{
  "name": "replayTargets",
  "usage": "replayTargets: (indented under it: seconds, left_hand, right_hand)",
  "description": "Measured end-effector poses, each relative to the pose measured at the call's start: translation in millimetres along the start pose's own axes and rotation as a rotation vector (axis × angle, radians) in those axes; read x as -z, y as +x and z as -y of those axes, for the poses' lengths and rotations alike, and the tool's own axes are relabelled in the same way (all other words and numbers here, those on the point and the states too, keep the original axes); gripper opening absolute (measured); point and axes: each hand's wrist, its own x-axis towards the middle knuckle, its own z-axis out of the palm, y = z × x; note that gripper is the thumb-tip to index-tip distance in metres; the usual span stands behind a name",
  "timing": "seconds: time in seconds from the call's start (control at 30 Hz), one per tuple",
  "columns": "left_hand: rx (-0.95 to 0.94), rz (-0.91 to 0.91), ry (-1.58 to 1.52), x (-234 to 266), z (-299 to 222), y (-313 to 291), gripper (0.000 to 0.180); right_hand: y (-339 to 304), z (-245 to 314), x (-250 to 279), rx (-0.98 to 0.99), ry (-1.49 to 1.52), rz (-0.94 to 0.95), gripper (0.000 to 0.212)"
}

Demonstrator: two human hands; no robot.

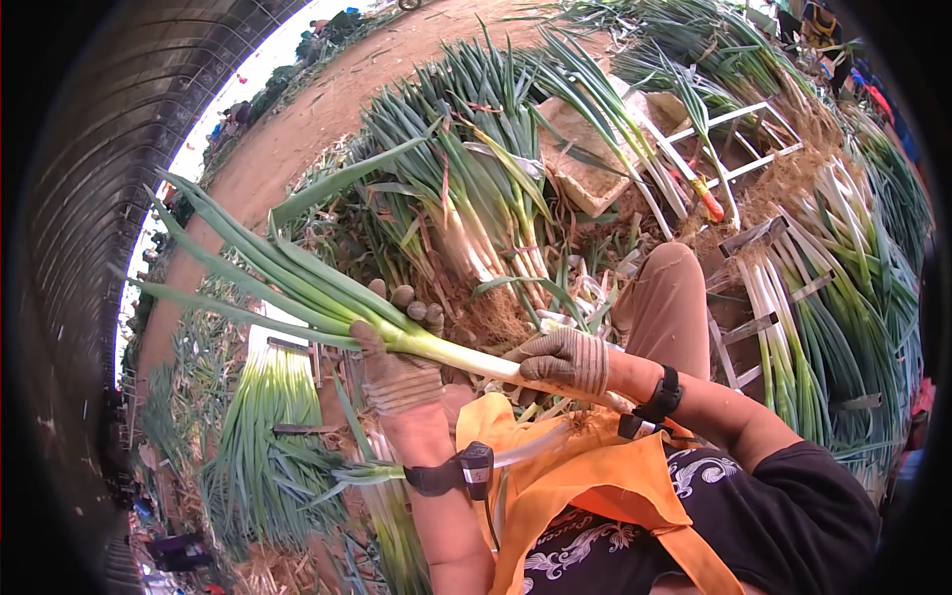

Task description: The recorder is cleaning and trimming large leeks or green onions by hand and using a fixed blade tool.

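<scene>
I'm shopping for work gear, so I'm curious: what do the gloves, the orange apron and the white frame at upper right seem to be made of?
Gloves: matte, probably knitted fabric, judging by the striped, ribbed-looking cuffs.
Orange apron: cloth or thin plastic sheet, fairly smooth; it drapes in soft folds.
White frame: painted metal or plastic, given its slim, straight bars.

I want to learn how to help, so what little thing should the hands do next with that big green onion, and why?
Maybe the right hand should slide gently along the white stalk, away from the leaves. It's wrapped around that pale part, while the left hand supports the big green onion near where its leaves spread out.
</scene>
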Motion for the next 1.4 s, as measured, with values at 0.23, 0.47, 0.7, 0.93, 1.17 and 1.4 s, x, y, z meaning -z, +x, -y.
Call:
replayTargets:
  seconds: [0.23,0.47,0.7,0.93,1.17,1.4]
  left_hand:
    - [-0.033,-0.049,0.006,1.3,1.9,2.6,0.06]
    - [0.004,-0.218,0.071,14.0,3.1,2.7,0.039]
    - [0.114,-0.208,0.132,18.6,9.1,3.2,0.036]
    - [0.072,-0.087,0.079,4.0,-0.7,4.2,0.042]
    - [-0.131,-0.404,0.437,-4.3,-0.5,17.6,0.047]
    - [-0.186,-0.417,0.647,-1.9,-6.4,27.9,0.045]
  right_hand:
    - [-16.2,-9.7,-2.1,0.11,-0.313,-0.174,0.031]
    - [-31.7,-38.8,7.3,0.009,-0.146,-0.285,0.03]
    - [-15.7,-31.9,1.0,-0.007,-0.178,-0.321,0.023]
    - [2.5,-26.0,16.7,-0.064,-0.299,-0.291,0.023]
    - [66.7,45.8,6.8,0.19,-0.25,-0.178,0.03]
    - [123.1,79.0,-3.9,-0.042,-0.276,-0.314,0.037]
